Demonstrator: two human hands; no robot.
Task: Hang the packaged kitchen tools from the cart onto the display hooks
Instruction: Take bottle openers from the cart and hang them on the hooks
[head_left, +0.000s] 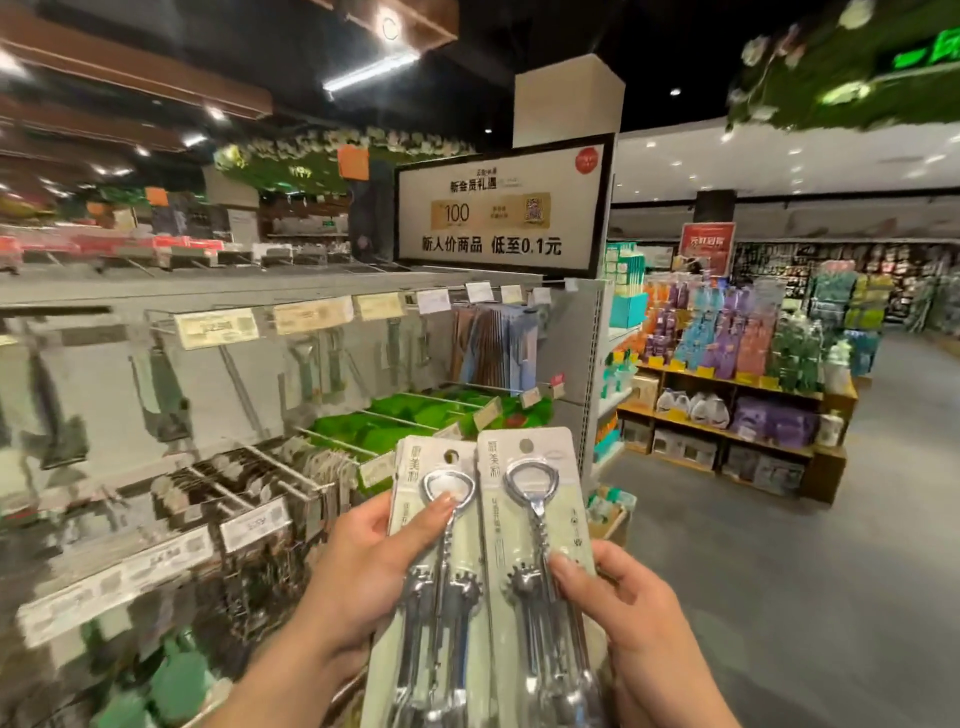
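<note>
Pale card and clear plastic form two packaged corkscrews, held up side by side in the lower middle of the view. The left pack (415, 462) is pinched by the left hand (363, 571): the thumb is laid across the front just under the silver opener ring, while the fingers are hidden behind the card. The right pack (535, 525) is gripped by the right hand (639, 634), with the thumb pressed on the front beside the toothed wheel and the other fingers likewise concealed behind. The inner edges of the two cards meet; which one lies in front cannot be settled. The lower ends of both packs are cut off by the bottom of the frame, as are both forearms. The hanging hole at the top of each card is seen unthreaded.

The display hooks (280, 473) are found to the left of the packs, near but apart from them. They are heavily smeared, and the goods hung on them cannot be identified. The price tags (215, 327) above are unreadable. Green goods (415, 415) are partly covered by the tops of the cards. A framed sign (498, 208) is mounted over the shelf end.

To the right, open floor (779, 597) is seen, bounded well away by a stacked wooden stand (727, 415) of bottles and boxes.
</note>
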